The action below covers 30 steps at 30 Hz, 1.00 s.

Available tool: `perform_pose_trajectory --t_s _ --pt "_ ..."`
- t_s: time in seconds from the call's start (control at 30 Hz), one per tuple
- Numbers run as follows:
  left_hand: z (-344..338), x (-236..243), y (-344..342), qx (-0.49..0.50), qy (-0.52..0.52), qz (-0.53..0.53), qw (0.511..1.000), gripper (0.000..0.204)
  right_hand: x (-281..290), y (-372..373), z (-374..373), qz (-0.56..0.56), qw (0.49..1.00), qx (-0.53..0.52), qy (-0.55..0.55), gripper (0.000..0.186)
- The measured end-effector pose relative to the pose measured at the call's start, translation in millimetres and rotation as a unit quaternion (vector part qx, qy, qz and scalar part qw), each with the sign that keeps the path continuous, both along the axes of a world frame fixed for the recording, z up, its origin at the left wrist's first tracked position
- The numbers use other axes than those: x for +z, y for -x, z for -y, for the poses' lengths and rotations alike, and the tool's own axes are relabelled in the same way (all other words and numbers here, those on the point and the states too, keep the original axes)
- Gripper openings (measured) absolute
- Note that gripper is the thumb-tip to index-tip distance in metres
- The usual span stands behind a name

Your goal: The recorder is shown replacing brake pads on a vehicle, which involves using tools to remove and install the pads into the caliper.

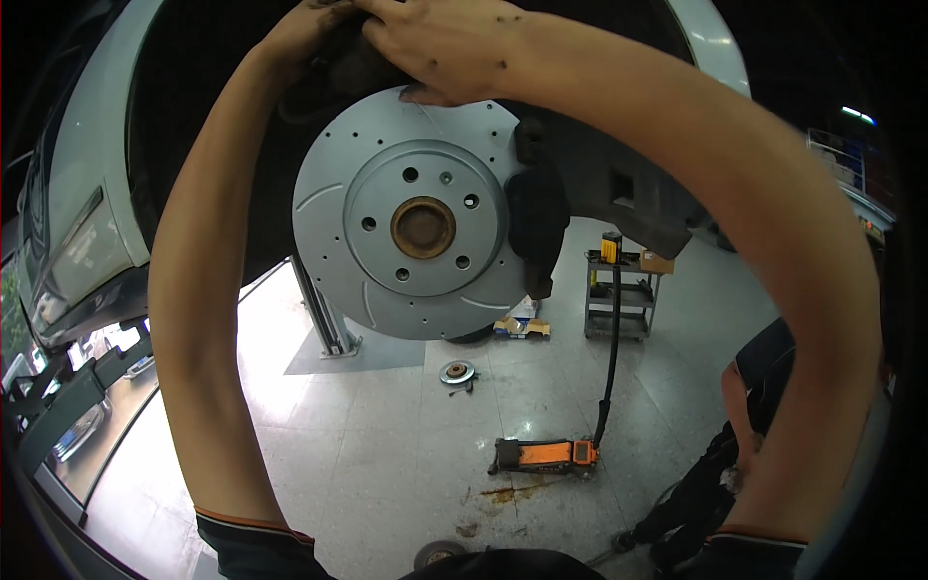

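Disc of silver-grey drilled metal [382,251] is set at six o'clock from the nearer bare right hand [440,43], and at five o'clock from the bare left hand [314,27]. The right hand is partly curled; whether anything is gripped by either cannot be told.

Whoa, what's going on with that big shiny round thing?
A person is reaching up around a metal brake disc on a raised car. Their left hand and right hand are close together above it, but what they hold can't be made out. An orange floor jack sits below, and another person is nearby.
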<state>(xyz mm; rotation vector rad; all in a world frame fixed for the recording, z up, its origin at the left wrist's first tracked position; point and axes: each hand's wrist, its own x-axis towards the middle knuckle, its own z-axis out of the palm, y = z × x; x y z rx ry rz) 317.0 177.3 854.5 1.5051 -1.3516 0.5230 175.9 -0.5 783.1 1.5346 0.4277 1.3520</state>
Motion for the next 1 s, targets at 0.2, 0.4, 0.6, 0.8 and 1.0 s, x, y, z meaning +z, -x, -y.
perform_pose_trajectory --t_s 0.2,0.4,0.6,0.8,1.0 --pt "3.2 6.4 5.2 0.055 -0.038 0.035 0.997 0.05 -25.9 -28.2 -3.1 0.071 0.959 0.209 -0.176 0.036" --pt "-11.0 12.6 -22.6 0.05 -0.042 0.045 0.997 0.054 -36.5 -47.4 -8.6 0.052 0.856 0.432 -0.277 0.038" --pt "4.2 -6.9 8.2 0.029 0.066 -0.06 0.996 0.034 -38.9 -66.0 2.7 0.042 0.817 0.474 -0.325 0.034" --pt "-5.2 -12.7 7.0 0.028 0.072 -0.062 0.995 0.05 -33.1 -70.2 10.9 0.072 0.794 0.546 -0.258 0.028" --pt "-9.7 -17.2 -2.0 -0.01 0.08 -0.035 0.996 0.059 -35.8 -73.7 14.3 -0.079 0.772 0.514 -0.366 0.033"
